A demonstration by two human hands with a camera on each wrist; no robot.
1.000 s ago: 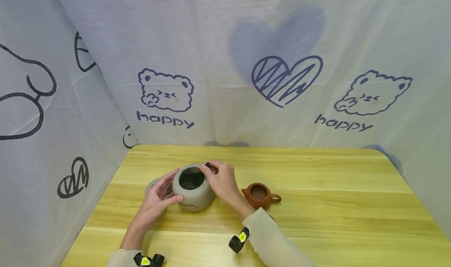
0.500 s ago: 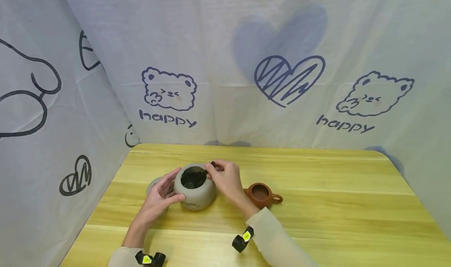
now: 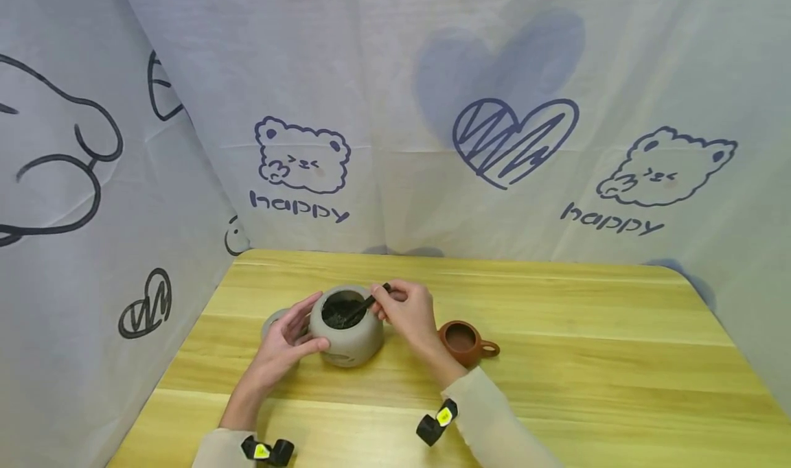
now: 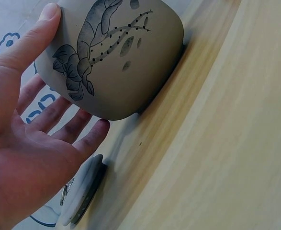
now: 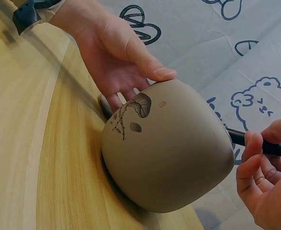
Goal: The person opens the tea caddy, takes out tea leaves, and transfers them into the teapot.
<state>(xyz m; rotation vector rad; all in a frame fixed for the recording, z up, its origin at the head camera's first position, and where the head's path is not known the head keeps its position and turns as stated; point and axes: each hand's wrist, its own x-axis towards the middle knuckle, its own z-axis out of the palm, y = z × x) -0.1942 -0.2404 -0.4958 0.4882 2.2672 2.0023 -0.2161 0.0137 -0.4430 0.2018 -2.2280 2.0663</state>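
A grey round jar point(image 3: 352, 348) with a painted leaf design stands on the table, with dark loose leaves, like tea leaves, inside its mouth. My left hand point(image 3: 281, 348) holds its left side, thumb at the front and fingers round toward the back. My right hand point(image 3: 408, 313) pinches the handle of a slim black stick-shaped utensil point(image 3: 369, 303) at the right of the rim. The utensil slants down into the jar, and its lower end is lost among the leaves. In the right wrist view, the utensil's handle point(image 5: 255, 143) sticks out past the jar.
A round grey lid point(image 4: 85, 191) lies on the table behind my left hand. Right of my right wrist stands a small reddish-brown teapot point(image 3: 463, 350), lidless, its handle toward the right. A printed cloth point(image 3: 395, 180) hangs behind the wooden table point(image 3: 587, 358).
My right hand has drawn back slightly rightward, tilting the black utensil, so more of its shaft shows above the leaves. My left hand keeps its hold on the jar.
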